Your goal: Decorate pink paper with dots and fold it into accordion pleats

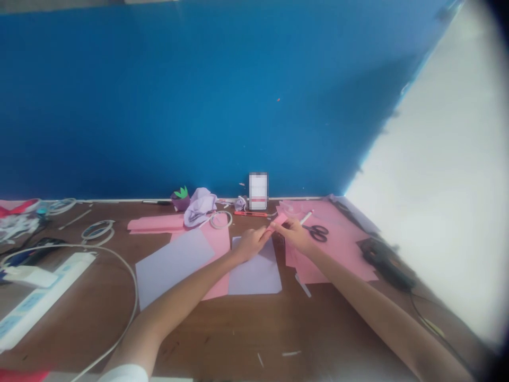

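My left hand [251, 243] and my right hand [295, 235] meet over the wooden table [238, 329], both pinching a small folded pink paper piece [278, 219] between their fingertips. Under the left hand lie lilac paper sheets [254, 273] and pink paper sheets [220, 241]. Black-handled scissors [318, 231] rest on pink paper just right of my right hand, with a white pen [306, 216] beside them.
A crumpled lilac paper flower [200, 206], a purple paper pot [181, 199] and tape rolls [221, 219] sit near the blue wall. A white power strip [35, 297] with its cable lies at the left. A black glue gun [384, 260] lies at the right.
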Motion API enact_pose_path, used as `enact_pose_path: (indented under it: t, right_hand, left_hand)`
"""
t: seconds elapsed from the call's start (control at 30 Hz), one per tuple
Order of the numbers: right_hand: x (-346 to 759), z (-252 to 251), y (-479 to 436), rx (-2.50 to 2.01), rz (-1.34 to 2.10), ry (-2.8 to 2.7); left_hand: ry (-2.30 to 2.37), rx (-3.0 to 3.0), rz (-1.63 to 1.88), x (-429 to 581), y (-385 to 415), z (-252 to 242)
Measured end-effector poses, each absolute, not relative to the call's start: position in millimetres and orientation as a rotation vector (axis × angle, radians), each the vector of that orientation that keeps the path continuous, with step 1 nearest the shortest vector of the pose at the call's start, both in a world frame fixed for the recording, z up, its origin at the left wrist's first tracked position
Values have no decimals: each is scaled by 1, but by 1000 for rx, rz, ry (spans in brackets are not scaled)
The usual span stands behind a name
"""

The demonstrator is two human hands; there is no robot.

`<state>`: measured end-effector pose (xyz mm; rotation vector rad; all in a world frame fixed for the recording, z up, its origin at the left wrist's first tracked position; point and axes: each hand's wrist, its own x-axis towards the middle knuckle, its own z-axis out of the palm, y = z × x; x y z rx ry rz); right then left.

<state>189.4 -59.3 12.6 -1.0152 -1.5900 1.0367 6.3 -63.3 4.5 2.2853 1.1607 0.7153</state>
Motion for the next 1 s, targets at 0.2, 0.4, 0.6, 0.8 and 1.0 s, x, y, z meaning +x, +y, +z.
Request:
enact_pose_path:
  t: [0.2,0.4,0.6,0.8,1.0]
  right_hand:
    - [191,15,-58,-1062,963,-1563]
    - [196,11,-53,-1033,981,-1386]
    - [188,1,-63,-1069,1111,-1487]
    - [186,-7,-64,-1071,1082,-1595]
    - [187,-5,-65,-1090,1068,-1615]
  left_hand:
    - [1056,2138,745,6,-62,6]
    - [979,1996,673,5,-59,4]
    - [975,2071,686,5,-61,6]
    - [983,2119,675,5,-62,9]
    - [947,2045,664,6,-62,10]
